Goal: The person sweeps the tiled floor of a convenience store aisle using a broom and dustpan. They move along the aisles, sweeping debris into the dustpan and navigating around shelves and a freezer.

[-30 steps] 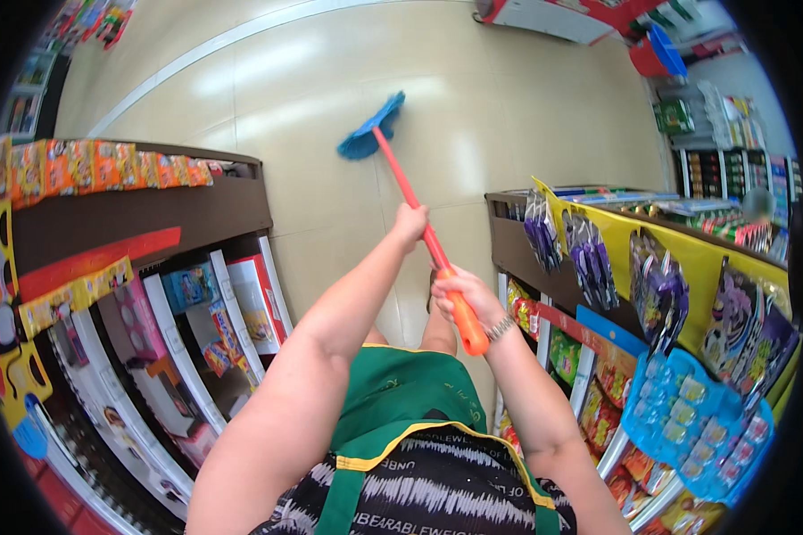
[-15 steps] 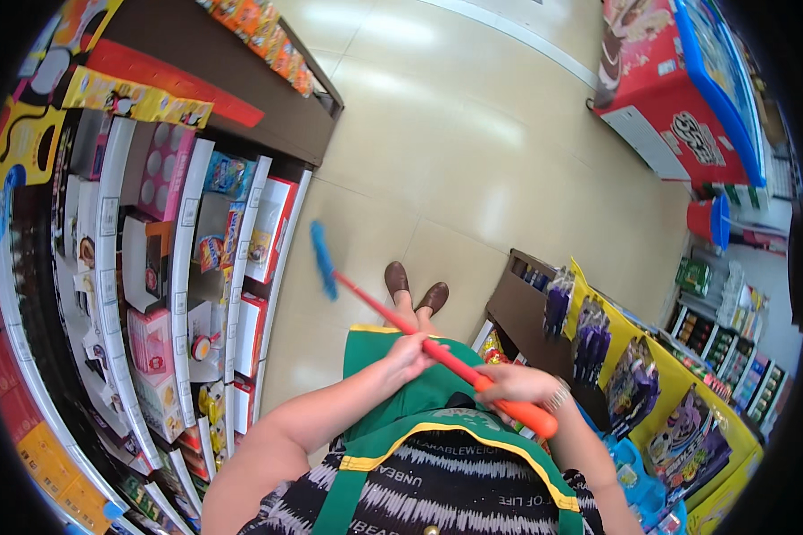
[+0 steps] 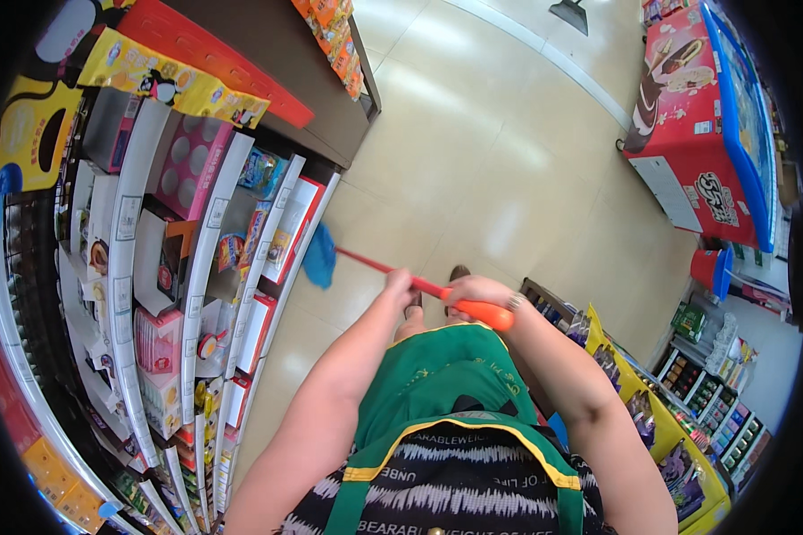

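A mop with a blue head (image 3: 319,257) and a red pole (image 3: 431,287) stretches out ahead of me, slanting to the left. My left hand (image 3: 400,287) is closed around the lower part of the pole. Higher up, by the thick orange grip (image 3: 491,315), my right hand (image 3: 480,292) wraps the handle. The blue head is at the foot of the left shelf unit; whether it touches the floor or the shelf edge I cannot tell. My shoes are partly hidden behind my hands and the green apron (image 3: 446,374).
A shelf unit (image 3: 212,214) of packaged snacks runs along the left. At the right stands a red and blue chest freezer (image 3: 687,134), with a red bucket (image 3: 712,270) below it. A yellow-edged display rack (image 3: 660,419) is close by my right arm. A dustpan (image 3: 571,13) shows far ahead.
Both hands have moved forward, away from my body, carrying the mop handle with them. The blue head has turned and looks wider, closer to the left shelf. My view has shifted slightly.
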Demonstrator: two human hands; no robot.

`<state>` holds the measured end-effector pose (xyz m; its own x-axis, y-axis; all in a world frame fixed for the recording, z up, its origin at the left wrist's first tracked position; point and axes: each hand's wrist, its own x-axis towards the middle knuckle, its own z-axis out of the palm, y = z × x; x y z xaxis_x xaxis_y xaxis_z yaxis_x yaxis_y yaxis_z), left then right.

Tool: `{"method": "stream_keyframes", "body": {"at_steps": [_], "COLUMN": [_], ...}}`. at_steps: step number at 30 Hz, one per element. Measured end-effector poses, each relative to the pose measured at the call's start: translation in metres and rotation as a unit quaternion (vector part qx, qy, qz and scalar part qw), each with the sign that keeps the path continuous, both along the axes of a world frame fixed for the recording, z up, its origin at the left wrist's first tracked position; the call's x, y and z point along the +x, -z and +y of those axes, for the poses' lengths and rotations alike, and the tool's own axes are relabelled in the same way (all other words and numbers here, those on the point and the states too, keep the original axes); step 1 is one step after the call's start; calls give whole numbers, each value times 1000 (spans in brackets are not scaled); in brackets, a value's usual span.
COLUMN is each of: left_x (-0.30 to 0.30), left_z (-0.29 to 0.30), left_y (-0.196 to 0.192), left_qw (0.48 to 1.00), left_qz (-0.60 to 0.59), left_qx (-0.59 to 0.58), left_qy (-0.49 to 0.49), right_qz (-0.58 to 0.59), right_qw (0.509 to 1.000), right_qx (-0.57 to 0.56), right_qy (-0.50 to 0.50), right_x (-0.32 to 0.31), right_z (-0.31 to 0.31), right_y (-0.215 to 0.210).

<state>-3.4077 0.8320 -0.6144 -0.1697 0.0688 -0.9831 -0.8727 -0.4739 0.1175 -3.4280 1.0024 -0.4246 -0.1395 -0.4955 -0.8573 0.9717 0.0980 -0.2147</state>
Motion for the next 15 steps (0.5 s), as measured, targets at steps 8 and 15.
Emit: {"method": "stream_keyframes", "body": {"at_steps": [8,15], "left_x": [-48,-137], "left_z": [172,210], "left_y": [-107,-133], "left_qw": [987,989], "left_qz": [65,-92], "left_qx": [97,111], "left_qy": [110,25], "right_qz": [64,78], "right_qw": [990,982], "right_qx": [123,28], "right_qy": [-24,-172], "right_x": [-16,-129], "right_z": [114,214], "right_y": [-121,-114]}}
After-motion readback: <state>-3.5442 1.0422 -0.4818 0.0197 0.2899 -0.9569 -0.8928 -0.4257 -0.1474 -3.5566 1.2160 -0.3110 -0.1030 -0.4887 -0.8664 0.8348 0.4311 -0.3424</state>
